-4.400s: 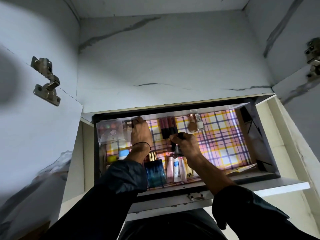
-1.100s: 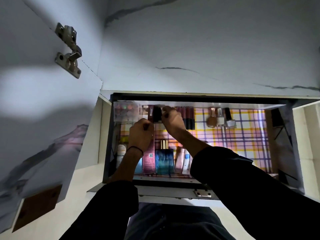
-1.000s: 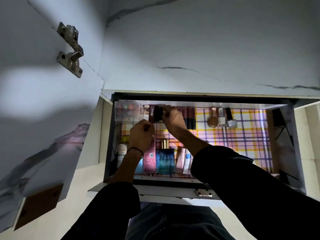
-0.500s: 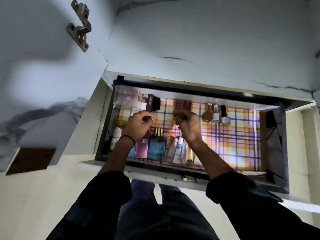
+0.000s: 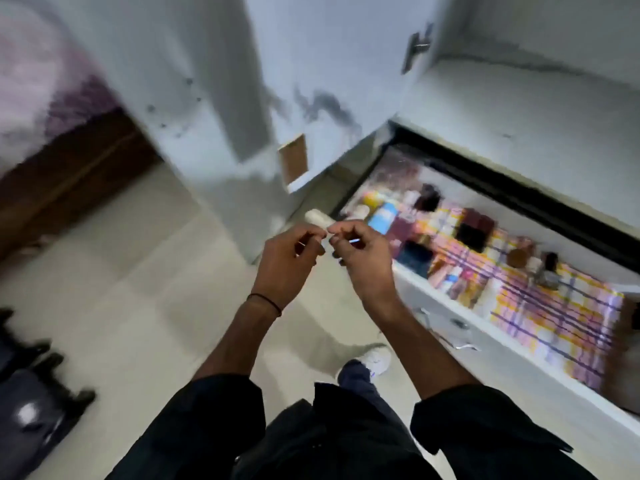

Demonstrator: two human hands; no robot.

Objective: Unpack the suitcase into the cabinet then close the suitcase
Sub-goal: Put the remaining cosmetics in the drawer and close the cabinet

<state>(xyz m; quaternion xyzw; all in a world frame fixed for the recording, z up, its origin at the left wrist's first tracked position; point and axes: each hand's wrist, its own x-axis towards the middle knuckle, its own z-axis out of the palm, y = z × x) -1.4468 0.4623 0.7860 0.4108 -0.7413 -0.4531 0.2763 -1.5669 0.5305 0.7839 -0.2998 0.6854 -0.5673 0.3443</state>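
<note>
Left hand [image 5: 287,261]: fingers curled, tips against those of the right hand [image 5: 363,258], likewise curled; blur hides whether either holds anything; pale blurred cylinder [image 5: 317,217] just past the left fingertips; both hands above the pale tiled floor [image 5: 138,289]; white marbled cabinet [image 5: 311,81] beyond, door open; its pulled-out drawer with plaid liner [image 5: 491,341] at right, holding cosmetics; dark wheeled suitcase [image 5: 31,420] on the floor, lower left, well apart from the hands.

Cosmetics [image 5: 415,233] crowd the drawer [image 5: 512,358] at left; plaid liner [image 5: 554,317] free rightward.
</note>
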